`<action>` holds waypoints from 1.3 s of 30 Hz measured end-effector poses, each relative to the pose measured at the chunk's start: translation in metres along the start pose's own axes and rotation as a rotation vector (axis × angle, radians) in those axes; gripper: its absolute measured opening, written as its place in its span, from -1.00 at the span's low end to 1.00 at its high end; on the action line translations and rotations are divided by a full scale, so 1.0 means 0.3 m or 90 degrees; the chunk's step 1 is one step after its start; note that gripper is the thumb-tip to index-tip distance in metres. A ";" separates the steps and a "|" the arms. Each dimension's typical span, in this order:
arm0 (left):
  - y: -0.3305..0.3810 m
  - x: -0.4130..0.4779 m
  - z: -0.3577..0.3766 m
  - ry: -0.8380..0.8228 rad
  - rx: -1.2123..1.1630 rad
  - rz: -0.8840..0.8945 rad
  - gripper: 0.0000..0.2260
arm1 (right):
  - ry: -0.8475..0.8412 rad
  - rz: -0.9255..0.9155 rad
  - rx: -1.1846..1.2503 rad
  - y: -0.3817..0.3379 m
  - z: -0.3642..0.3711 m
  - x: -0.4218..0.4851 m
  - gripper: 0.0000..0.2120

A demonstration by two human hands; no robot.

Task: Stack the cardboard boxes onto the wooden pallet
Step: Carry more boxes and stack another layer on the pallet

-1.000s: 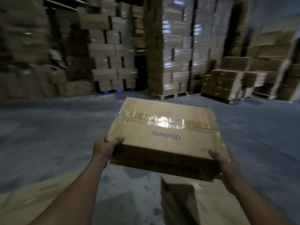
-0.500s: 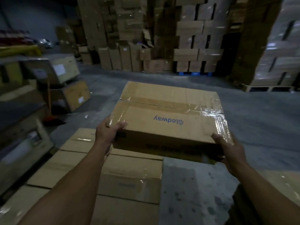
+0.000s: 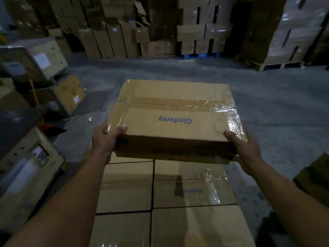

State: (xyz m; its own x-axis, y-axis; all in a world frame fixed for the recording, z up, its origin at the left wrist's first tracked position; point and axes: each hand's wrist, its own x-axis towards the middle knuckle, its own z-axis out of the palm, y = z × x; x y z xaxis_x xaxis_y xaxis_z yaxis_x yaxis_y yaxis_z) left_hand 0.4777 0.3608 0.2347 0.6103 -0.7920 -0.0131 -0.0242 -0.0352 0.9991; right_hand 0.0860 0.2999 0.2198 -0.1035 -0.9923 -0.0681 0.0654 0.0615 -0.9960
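I carry a taped cardboard box (image 3: 174, 113) printed "Glodway" in blue, held level in front of me. My left hand (image 3: 105, 139) grips its near left corner, thumb on top. My right hand (image 3: 243, 150) grips the near right corner, fingers underneath. Below the box lies a layer of several similar boxes (image 3: 192, 189) packed side by side; the held box hangs over their far edge. The wooden pallet under them is hidden.
Wooden crates and labelled boxes (image 3: 58, 90) crowd the left side. Tall stacks of cartons (image 3: 195, 32) line the back wall, one on a blue pallet (image 3: 201, 55), another wrapped stack on a wooden pallet (image 3: 281, 65) at right. Another box (image 3: 313, 177) sits at the right edge. Grey concrete floor (image 3: 276, 107) lies between.
My view has swung left and down, from the open floor to the layer of boxes. The held box has come over that layer. Both hands keep the same grip.
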 end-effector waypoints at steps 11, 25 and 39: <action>-0.125 0.284 -0.106 -0.004 -0.004 -0.040 -0.67 | 0.040 0.009 -0.018 0.054 0.286 0.105 -0.60; -0.582 0.800 -0.021 0.048 0.005 -0.125 -0.47 | 0.023 0.075 -0.057 0.480 0.567 0.618 -0.61; -0.953 1.004 -0.069 0.067 0.032 -0.139 -0.56 | 0.018 0.097 -0.060 0.888 0.744 0.775 -0.66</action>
State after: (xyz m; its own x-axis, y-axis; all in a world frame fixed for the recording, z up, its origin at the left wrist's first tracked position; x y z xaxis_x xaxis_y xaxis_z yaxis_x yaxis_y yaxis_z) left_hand 0.6848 0.1448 -0.0540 0.6849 -0.6942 -0.2211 0.0789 -0.2310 0.9698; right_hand 0.3009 0.0615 -0.0483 -0.1275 -0.9673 -0.2191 -0.0106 0.2222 -0.9749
